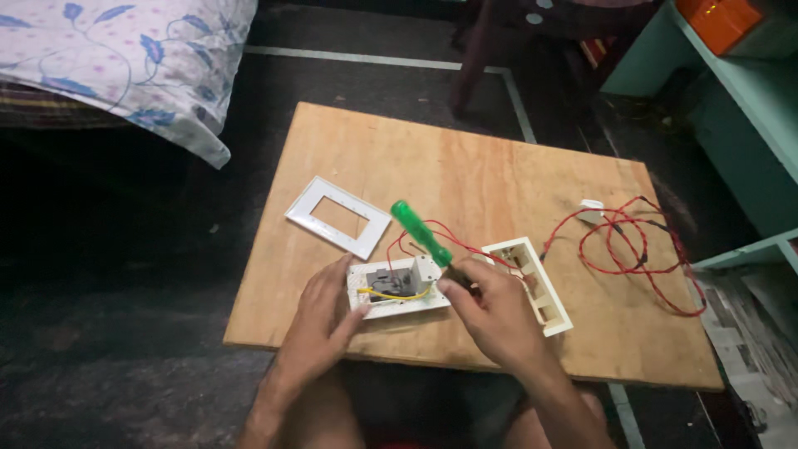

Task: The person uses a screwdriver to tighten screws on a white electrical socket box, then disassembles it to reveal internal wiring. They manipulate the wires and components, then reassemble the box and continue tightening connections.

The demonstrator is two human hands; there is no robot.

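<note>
On a wooden board [465, 166] lies a white switch plate [397, 287] turned back side up, with a grey module and yellow and red wires on it. My left hand [320, 320] holds the plate's left edge and steadies it. My right hand [492, 312] grips a screwdriver with a green handle [421, 232]; the handle tilts up and to the left, and the tip is hidden by my fingers at the plate's right end.
A white cover frame [337, 216] lies at the board's left. A white mounting box [532, 278] sits just right of my right hand. Tangled red wires [636, 249] with a small white part spread at the right. A floral bedsheet [125, 58] hangs at top left, and teal shelving [731, 91] stands at the right.
</note>
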